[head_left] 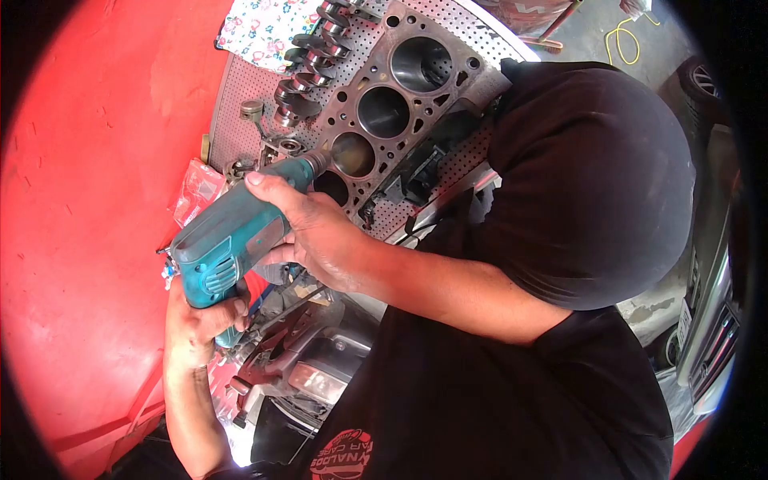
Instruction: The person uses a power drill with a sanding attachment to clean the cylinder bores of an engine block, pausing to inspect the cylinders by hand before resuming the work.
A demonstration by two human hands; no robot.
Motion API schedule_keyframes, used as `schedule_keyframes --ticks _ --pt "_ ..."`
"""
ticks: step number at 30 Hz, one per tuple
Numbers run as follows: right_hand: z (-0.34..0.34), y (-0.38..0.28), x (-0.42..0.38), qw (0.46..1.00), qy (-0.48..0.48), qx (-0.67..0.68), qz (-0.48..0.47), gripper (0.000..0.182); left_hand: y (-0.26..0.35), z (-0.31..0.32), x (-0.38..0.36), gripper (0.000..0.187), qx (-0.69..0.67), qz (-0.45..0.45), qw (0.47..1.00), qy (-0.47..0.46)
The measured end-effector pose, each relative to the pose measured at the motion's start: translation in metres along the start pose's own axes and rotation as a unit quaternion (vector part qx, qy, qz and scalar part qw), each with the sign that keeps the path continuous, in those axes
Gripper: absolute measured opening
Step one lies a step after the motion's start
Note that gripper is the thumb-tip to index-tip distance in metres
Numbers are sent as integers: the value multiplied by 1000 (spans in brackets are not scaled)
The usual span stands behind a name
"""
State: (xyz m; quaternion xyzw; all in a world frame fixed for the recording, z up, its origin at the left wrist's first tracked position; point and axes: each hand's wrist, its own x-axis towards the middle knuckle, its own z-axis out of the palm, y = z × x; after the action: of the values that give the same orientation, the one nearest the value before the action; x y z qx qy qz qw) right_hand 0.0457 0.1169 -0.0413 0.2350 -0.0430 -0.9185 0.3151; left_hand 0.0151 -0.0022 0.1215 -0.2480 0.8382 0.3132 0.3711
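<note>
A teal power drill (232,224) lies across the view, its chuck (317,162) pointing at one bore of an engine block (364,120). My left hand (210,324) is wrapped round the drill's handle. Farther forward, my right hand (316,228) grips the drill body near the chuck, thumb on top and fingers on the underside. Inside the bore (352,154) at the chuck there is a brownish blur; any tool there cannot be made out. Several round bores run along the block's flat top, one partly hidden by the drill and my right hand.
A crankshaft (308,68) lies beside the block on a perforated table top (232,92), near a floral cloth (268,28). A piston (252,110) stands near the table's left edge. A red panel (88,200) fills the left side. Vehicle parts (320,376) are below; a yellow cord (624,40) lies on the floor.
</note>
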Motion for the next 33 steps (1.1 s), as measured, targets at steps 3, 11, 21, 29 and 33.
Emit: schedule_keyframes --ticks 3,11,21,29,33 --pt "0 0 -1 1000 -11 9 -1 58 0 3 -2 29 -8 7 1000 -5" --pt "-7 -3 1 1000 21 -2 -6 61 0 10 6 26 -3 -1 1000 -12" --pt "-19 0 12 1000 27 -1 -10 61 -9 15 18 33 0 -4 1000 -4" --pt "-8 -1 1 1000 15 -19 8 62 -6 9 3 30 -41 -4 999 -11" --pt "-11 0 4 999 33 -12 -6 65 -7 14 7 30 -34 -7 999 -12"
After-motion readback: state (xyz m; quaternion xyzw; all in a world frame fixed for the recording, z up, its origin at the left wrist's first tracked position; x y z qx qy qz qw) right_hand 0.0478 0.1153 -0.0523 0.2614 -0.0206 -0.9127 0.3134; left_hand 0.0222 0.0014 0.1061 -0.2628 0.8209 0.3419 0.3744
